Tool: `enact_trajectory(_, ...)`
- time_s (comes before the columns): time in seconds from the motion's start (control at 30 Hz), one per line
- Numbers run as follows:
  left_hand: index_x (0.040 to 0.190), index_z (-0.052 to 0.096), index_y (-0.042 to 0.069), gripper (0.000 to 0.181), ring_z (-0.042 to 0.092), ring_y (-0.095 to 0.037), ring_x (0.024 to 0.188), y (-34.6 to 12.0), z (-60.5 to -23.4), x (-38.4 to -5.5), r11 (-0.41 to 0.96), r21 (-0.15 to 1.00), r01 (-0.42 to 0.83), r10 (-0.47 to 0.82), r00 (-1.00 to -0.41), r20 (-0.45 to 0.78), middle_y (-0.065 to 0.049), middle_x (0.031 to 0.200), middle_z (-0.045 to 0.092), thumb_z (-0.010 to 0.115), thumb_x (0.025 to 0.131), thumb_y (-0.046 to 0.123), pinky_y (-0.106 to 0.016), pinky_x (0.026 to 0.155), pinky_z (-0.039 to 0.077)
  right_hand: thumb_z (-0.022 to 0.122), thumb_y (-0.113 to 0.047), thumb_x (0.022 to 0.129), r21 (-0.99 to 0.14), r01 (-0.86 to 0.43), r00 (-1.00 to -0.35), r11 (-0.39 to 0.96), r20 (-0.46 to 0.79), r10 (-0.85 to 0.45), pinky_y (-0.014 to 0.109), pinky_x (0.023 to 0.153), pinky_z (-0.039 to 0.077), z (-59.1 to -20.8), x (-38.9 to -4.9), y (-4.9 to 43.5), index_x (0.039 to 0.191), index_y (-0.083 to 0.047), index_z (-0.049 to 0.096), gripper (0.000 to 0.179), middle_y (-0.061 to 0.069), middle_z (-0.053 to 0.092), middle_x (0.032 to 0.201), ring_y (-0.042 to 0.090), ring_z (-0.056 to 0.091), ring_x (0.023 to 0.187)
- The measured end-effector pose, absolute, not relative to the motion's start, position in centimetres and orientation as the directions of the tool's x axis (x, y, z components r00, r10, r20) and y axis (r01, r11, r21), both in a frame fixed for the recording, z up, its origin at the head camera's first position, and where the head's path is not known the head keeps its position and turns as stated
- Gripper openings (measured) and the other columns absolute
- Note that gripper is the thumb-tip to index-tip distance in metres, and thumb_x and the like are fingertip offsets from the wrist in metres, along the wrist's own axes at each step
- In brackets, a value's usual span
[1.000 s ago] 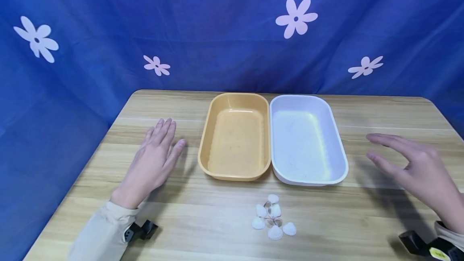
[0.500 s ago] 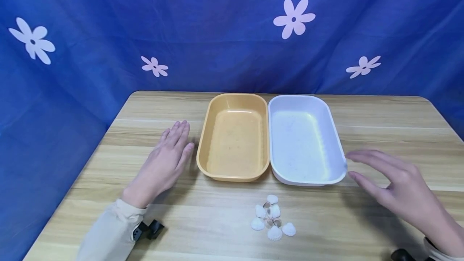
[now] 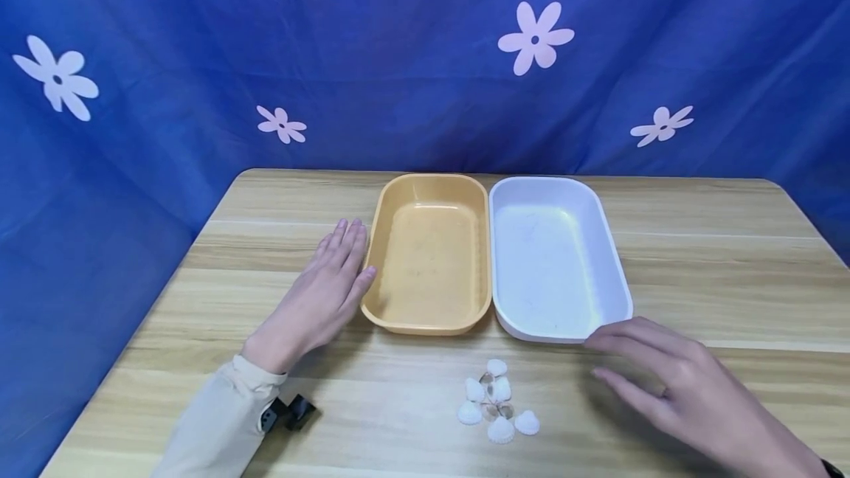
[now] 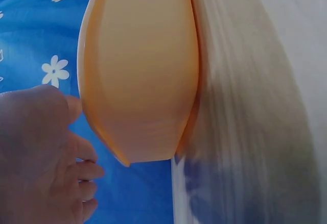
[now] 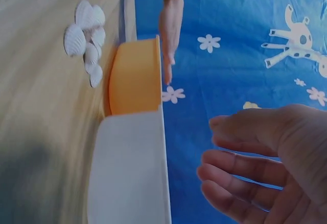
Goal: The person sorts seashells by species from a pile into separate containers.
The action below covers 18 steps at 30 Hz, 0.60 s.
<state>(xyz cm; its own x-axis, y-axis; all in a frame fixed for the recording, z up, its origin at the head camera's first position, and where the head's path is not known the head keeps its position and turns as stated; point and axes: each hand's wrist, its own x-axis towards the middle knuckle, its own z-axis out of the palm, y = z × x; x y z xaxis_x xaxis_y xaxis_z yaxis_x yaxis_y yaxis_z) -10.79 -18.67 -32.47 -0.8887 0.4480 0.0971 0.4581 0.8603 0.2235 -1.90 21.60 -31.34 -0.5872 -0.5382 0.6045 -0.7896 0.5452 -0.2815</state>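
Observation:
Several white seashells [image 3: 501,430] lie in a small cluster on the wooden table, a few brownish ones among them. Behind them two trays stand side by side, an orange one [image 3: 425,329] on the left and a white one [image 3: 564,336] on the right. My left hand [image 3: 319,293], fingers extended, is at the left rim of the orange tray; whether it touches cannot be told. My right hand [image 3: 671,382] hovers by the white tray's near right corner, to the right of the seashells, with fingers loosely bent and nothing held.
The wooden table [image 3: 717,264] reaches back to a blue cloth [image 3: 412,65] with flower prints. A black wrist camera [image 3: 292,413] sits on my left sleeve. The two trays stand against each other near the table's back edge.
My left hand has shifted right to the orange tray's rim. My right hand has moved left and nearer, toward the white tray's front corner and the seashells. Trays and seashells stay put.

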Motion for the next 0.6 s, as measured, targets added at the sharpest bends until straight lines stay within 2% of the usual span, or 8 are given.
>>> enact_trajectory(0.13,0.151,0.010,-0.006,0.062,-0.003,-0.033,0.147,-18.6,-32.4,-10.8,0.864,0.210,0.456,0.450,-0.889,0.081,-0.021,0.159,0.006,0.026,0.106,0.034,-0.048,0.120,0.005,0.044,-0.044,0.101,-0.254,-0.766,-0.620,0.590,0.531,-0.577,0.010,0.093,0.043,-31.6,-1.4,21.3,0.101,-0.019,0.072,0.038,-0.010,0.065,0.105,0.007,0.062,0.095)
enact_trajectory(0.27,0.151,0.008,-0.006,0.063,-0.004,-0.034,0.147,-18.5,-32.4,-10.9,0.869,0.212,0.447,0.446,-0.893,0.058,-0.021,0.159,0.003,0.025,0.107,0.034,-0.049,0.120,0.004,0.045,-0.045,0.101,-0.233,-0.774,-0.610,0.589,0.524,-0.594,0.011,0.092,0.044,-32.1,-1.4,21.1,0.102,-0.021,0.072,0.036,-0.011,0.065,0.108,0.007,0.062,0.096)
enact_trajectory(0.47,0.151,0.008,-0.007,0.063,-0.003,-0.036,0.146,-18.4,-32.7,-11.1,0.870,0.217,0.443,0.444,-0.895,0.048,-0.021,0.159,0.002,0.023,0.107,0.035,-0.048,0.120,0.002,0.050,-0.042,0.099,-0.246,-0.792,-0.594,0.559,0.524,-0.610,0.011,0.092,0.044,-32.9,-1.2,20.7,0.105,-0.019,0.071,0.032,-0.006,0.066,0.107,0.011,0.064,0.095)
enact_trajectory(0.6,0.150,0.009,-0.009,0.063,-0.002,-0.037,0.146,-18.3,-32.8,-11.2,0.870,0.218,0.442,0.443,-0.895,0.048,-0.023,0.158,0.003,0.023,0.107,0.035,-0.047,0.120,0.002,0.064,-0.034,0.093,-0.301,-0.777,-0.626,0.553,0.459,-0.630,0.010,0.089,0.045,-33.3,-0.7,20.0,0.109,-0.020,0.069,0.022,-0.010,0.064,0.107,0.008,0.063,0.095)
